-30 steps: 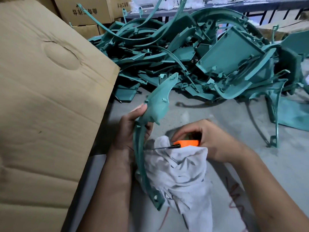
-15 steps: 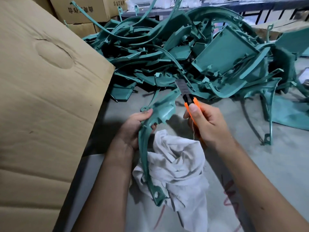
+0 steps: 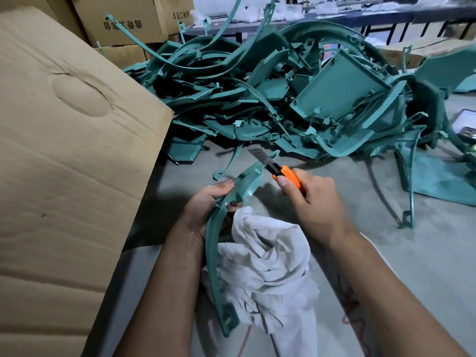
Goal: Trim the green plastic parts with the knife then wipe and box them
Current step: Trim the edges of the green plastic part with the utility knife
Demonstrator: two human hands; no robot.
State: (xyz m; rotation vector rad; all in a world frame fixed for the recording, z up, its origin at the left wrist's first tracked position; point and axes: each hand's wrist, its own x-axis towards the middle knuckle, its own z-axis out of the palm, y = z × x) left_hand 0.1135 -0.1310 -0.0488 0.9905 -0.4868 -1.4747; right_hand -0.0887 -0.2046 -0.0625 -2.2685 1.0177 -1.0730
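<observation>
The hands work close together above the grey table [image 3: 425, 266]. The left hand [image 3: 206, 204] grips a curved green part [image 3: 213, 243] near its upper bend; the right hand [image 3: 314, 202] is wrapped round the orange knife [image 3: 283, 173], blade out and pointing far-left. The part's long axis runs from near, beside the white rag [image 3: 270, 266], up and away to a far tip just beside the blade. That tip looks like the next cut, and the knife hand is nearer it. A green pile [image 3: 296, 99] lies beyond; the cardboard box [image 3: 64, 150] stands left.
</observation>
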